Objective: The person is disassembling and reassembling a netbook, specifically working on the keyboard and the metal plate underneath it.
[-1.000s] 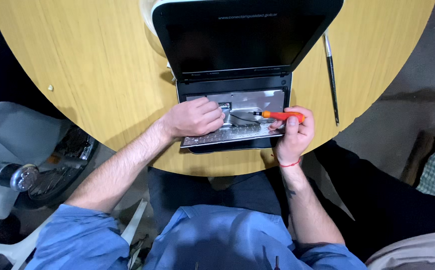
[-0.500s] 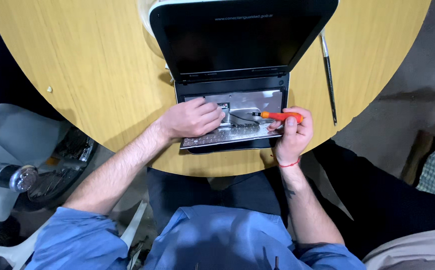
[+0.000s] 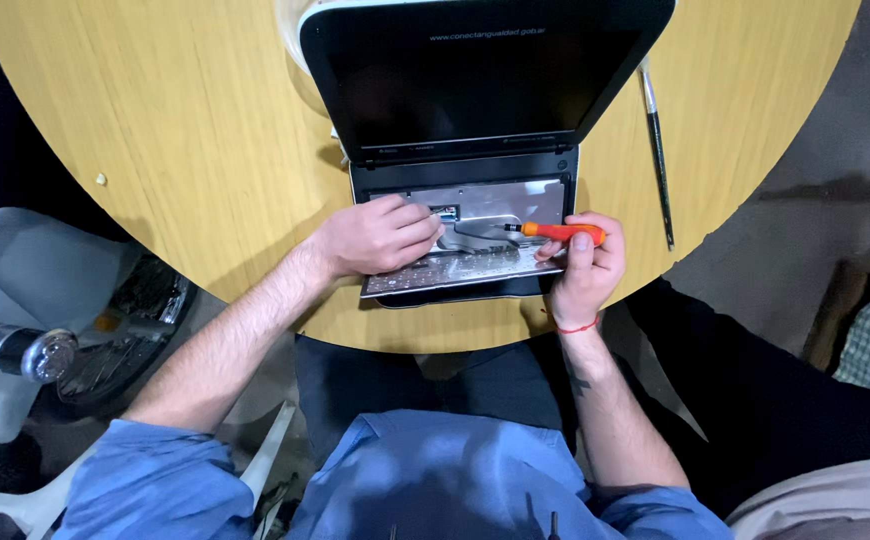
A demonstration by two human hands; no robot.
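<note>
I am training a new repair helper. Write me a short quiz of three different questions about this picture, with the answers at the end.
1. True or false: the right hand holds an orange-handled screwdriver.
2. Multiple choice: where do the left hand fingers rest? A) on the dark screen B) on the small laptop, at its opened base where the keyboard is lifted C) on the thin black tool
3. Fill in: the laptop sits on a round ____ table.

Key: 1 true; 2 B; 3 wooden
</note>
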